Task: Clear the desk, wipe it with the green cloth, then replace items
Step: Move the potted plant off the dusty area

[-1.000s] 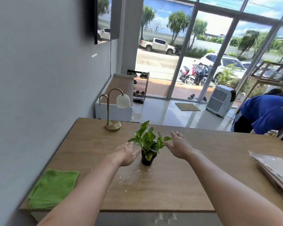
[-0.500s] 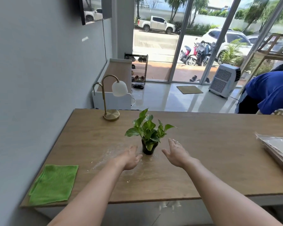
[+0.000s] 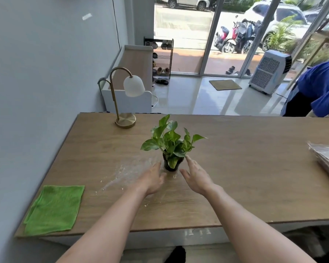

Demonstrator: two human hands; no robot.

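The potted plant [image 3: 171, 147] stands near the middle of the worktop [image 3: 254, 177], and I have a hand on each side of its small dark pot: the left hand [image 3: 152, 180] at the pot's left, the right hand [image 3: 197, 178] at its right. Both are spread, palms turned in, with nothing in either grip; I can't tell whether the fingertips touch the pot. I judge this the start of clearing, two hands because the leaves make it top-heavy. Pale crumbs and a dusty smear [image 3: 125, 173] lie just left of the pot, the reason for wiping. The green cloth [image 3: 54, 208] waits flat at the near left corner, well apart. The lamp [image 3: 124, 103] stands at the far left edge.
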